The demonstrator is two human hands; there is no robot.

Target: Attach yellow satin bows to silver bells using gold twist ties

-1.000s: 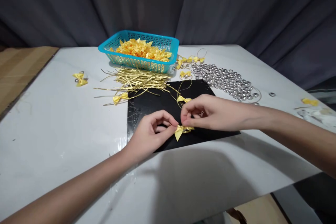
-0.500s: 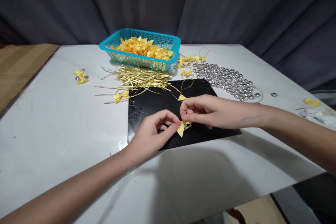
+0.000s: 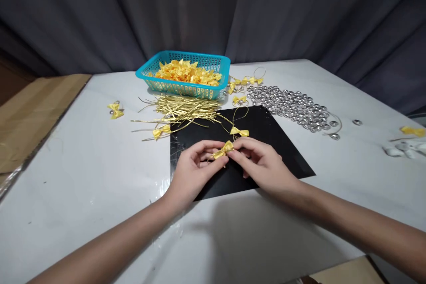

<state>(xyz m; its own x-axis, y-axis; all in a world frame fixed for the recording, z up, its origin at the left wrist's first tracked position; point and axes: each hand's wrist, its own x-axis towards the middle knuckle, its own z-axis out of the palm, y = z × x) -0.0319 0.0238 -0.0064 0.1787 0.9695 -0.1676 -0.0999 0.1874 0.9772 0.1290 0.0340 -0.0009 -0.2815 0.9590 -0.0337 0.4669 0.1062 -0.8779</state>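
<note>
Over a black mat [image 3: 282, 151], both hands meet at a small yellow ribbon bow [image 3: 223, 149] with thin gold wire around its middle. My left hand [image 3: 199, 164] pinches the bow's lower left side between thumb and fingers. From the other side, my right hand [image 3: 261, 159] has its thumb and forefinger closed on the bow's right edge. Just beyond the hands lies another yellow bow [image 3: 240, 132] with a curved gold wire. A third bow [image 3: 161, 132] rests at the mat's left edge, among wire ends.
A blue plastic basket [image 3: 183, 84] of yellow bows stands at the back. Before it lies a bundle of gold wire ties [image 3: 188, 107]. Shiny silver beads [image 3: 293, 106] spread to the right. A bow with a bead [image 3: 115, 110] lies left, and cardboard [image 3: 40, 111] covers the far left.
The bow has been turned and raised, its face now showing between the fingers. My right hand has rotated and come lower, thumb upward. The whole view has shifted slightly.
</note>
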